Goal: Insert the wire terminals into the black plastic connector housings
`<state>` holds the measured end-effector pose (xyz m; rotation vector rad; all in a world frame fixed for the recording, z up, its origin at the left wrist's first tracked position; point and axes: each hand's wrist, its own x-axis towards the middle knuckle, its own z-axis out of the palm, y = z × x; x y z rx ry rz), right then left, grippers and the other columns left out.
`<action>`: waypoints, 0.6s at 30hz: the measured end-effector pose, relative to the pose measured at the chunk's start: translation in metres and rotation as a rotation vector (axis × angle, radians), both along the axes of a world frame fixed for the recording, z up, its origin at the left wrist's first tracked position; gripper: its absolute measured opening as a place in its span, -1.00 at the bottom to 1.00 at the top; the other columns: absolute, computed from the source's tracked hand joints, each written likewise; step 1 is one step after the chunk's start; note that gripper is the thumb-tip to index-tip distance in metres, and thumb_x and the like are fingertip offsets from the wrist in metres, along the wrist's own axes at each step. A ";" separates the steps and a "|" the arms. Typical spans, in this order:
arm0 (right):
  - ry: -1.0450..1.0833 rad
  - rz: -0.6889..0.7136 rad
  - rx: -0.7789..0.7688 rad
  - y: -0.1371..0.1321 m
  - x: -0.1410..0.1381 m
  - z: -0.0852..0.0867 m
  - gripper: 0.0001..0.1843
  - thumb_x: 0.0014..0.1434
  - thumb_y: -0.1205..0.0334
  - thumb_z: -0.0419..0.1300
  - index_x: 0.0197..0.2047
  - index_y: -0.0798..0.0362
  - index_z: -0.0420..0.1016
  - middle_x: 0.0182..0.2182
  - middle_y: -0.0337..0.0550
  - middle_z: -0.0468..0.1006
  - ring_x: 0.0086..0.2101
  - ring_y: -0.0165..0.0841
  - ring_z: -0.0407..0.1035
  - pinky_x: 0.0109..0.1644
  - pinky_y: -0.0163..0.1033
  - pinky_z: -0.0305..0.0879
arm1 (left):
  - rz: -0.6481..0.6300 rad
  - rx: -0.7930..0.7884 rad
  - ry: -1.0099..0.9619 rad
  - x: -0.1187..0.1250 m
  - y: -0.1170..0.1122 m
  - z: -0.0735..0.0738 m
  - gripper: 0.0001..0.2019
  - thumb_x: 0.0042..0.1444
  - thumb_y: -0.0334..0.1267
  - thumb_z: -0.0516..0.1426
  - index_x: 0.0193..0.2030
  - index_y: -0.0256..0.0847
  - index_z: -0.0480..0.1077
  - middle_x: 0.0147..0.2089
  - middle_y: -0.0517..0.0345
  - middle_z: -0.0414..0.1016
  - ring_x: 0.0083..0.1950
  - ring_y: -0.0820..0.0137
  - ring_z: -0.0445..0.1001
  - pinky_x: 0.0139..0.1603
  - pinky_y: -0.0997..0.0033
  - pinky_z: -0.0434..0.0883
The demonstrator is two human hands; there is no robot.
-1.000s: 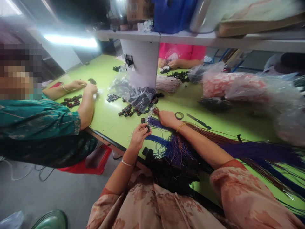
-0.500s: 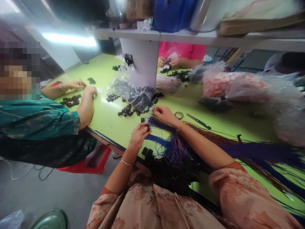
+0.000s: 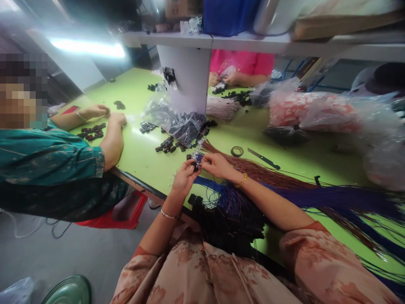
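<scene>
From the head camera I see my left hand (image 3: 184, 177) pinched shut on a small black connector housing (image 3: 195, 166), held just above the near edge of the green table (image 3: 142, 156). My right hand (image 3: 216, 164) meets it from the other side, thumb and forefinger closed on the tip of a thin wire (image 3: 202, 159) drawn from the bundle of blue wires (image 3: 221, 194) that fans out under my wrist. The brown wire bundle (image 3: 253, 169) lies just behind, its bare ends pointing toward the loose black housings (image 3: 167, 145) scattered beside a clear plastic bag (image 3: 177, 124).

I judge the step to be seating a wire end in the housing (whether it is already in its slot is too small to tell). The next move calls for lining the tip up squarely with a cavity and pushing it home while my left fingers hold the housing steady.

A tape roll (image 3: 237, 150) and a dark blade (image 3: 264, 159) lie well beyond my hands. To my left a co-worker's hand (image 3: 118, 119) rests near more housings, and another person in pink works across the table
</scene>
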<state>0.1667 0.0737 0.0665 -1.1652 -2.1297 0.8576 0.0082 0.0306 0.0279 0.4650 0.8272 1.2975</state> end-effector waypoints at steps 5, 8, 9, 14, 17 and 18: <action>-0.049 -0.019 -0.006 -0.003 -0.001 0.000 -0.75 0.07 0.17 0.08 -0.58 0.09 0.28 -0.65 -0.34 0.26 -0.57 -0.51 0.04 -0.45 -0.33 -0.13 | -0.005 0.007 0.018 0.001 -0.001 0.000 -0.80 0.02 -0.43 0.22 -0.18 -0.25 0.41 -0.21 0.10 0.47 -0.20 0.46 0.47 0.08 0.28 0.38; -0.071 -0.033 -0.008 -0.003 -0.002 -0.002 -0.73 0.08 0.17 0.09 -0.59 0.08 0.27 -0.66 -0.35 0.24 -0.58 -0.51 0.02 -0.45 -0.32 -0.15 | 0.001 0.012 0.016 0.000 -0.002 -0.001 -0.79 0.00 -0.43 0.22 -0.18 -0.23 0.41 -0.21 0.12 0.48 -0.20 0.46 0.47 0.07 0.28 0.39; -0.072 -0.036 -0.010 -0.003 -0.002 -0.003 -0.73 0.09 0.17 0.09 -0.59 0.08 0.27 -0.66 -0.35 0.23 -0.58 -0.51 0.02 -0.45 -0.32 -0.15 | 0.003 0.015 0.016 -0.001 -0.002 -0.001 -0.78 -0.01 -0.43 0.22 -0.18 -0.23 0.41 -0.22 0.13 0.48 -0.20 0.46 0.47 0.06 0.29 0.40; -0.054 -0.042 -0.017 -0.004 -0.006 -0.007 -0.74 0.10 0.18 0.08 -0.58 0.08 0.27 -0.65 -0.34 0.23 -0.57 -0.50 0.04 -0.45 -0.32 -0.14 | -0.005 0.039 0.071 0.000 -0.004 -0.002 -0.73 -0.05 -0.39 0.27 -0.17 -0.22 0.40 -0.21 0.13 0.49 -0.18 0.45 0.48 0.04 0.29 0.41; -0.110 -0.034 0.016 -0.008 -0.006 -0.006 -0.77 0.11 0.23 0.08 -0.55 0.07 0.30 -0.63 -0.31 0.28 -0.55 -0.47 0.07 -0.44 -0.31 -0.12 | 0.005 0.052 0.167 0.003 -0.006 -0.002 -0.71 -0.07 -0.34 0.30 -0.16 -0.22 0.41 -0.21 0.13 0.50 -0.19 0.44 0.49 0.02 0.29 0.42; -0.139 -0.028 0.046 -0.009 -0.006 -0.005 -0.78 0.13 0.24 0.07 -0.54 0.08 0.31 -0.60 -0.29 0.31 -0.53 -0.46 0.09 -0.42 -0.31 -0.10 | 0.006 0.051 0.193 0.003 -0.007 -0.001 -0.70 -0.08 -0.33 0.30 -0.17 -0.22 0.41 -0.22 0.13 0.50 -0.20 0.44 0.49 0.00 0.29 0.42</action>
